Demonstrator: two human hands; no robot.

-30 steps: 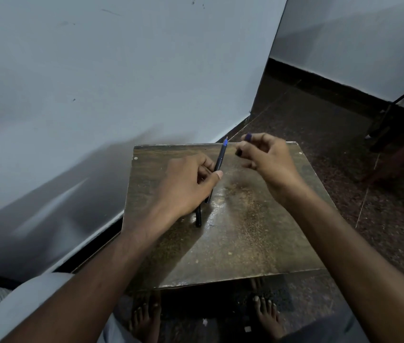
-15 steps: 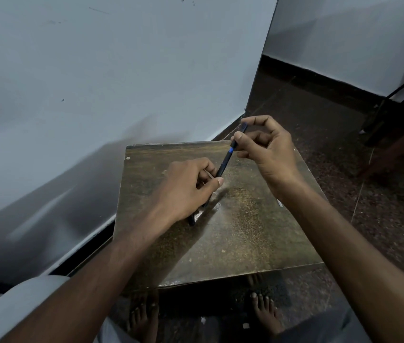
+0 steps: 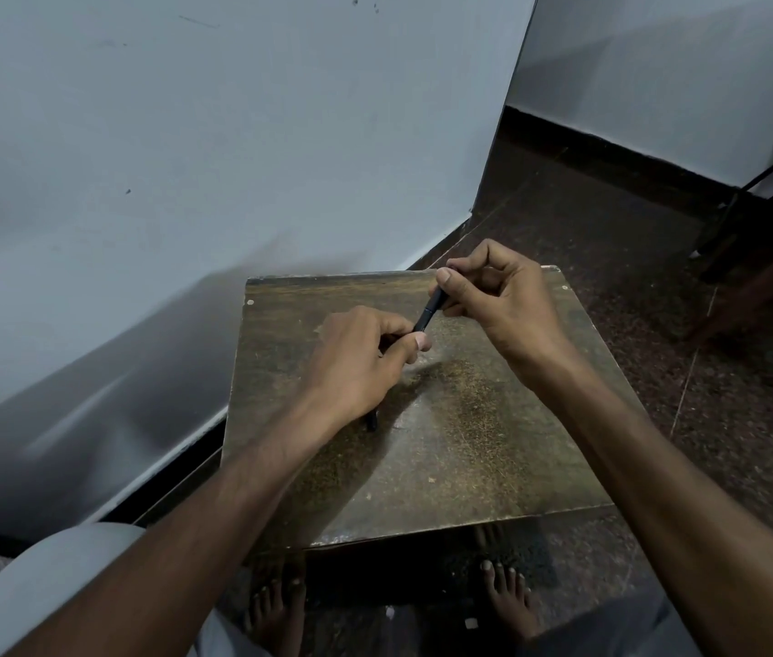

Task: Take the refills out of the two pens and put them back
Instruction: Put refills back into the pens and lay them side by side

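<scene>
A slim dark pen [image 3: 428, 316] slants between my two hands above the small brown table [image 3: 460, 448]. My left hand [image 3: 356, 367] grips its lower part between thumb and curled fingers. The pen's lower tip [image 3: 371, 422] pokes out under that hand, near the tabletop. My right hand [image 3: 498, 296] pinches the pen's upper end with thumb and fingers. The blue section of the pen is hidden now. I see only this one pen; a second one is not visible.
A pale wall [image 3: 185, 158] runs close along the table's left and far side. Dark speckled floor [image 3: 659, 286] lies to the right, with dark furniture legs [image 3: 735, 230] at the far right. My bare feet [image 3: 507, 599] show below the table's near edge.
My right hand brought the dark cap piece onto the pen's blue top and slid down over it. The blue part is now covered. My left hand kept holding the pen.
</scene>
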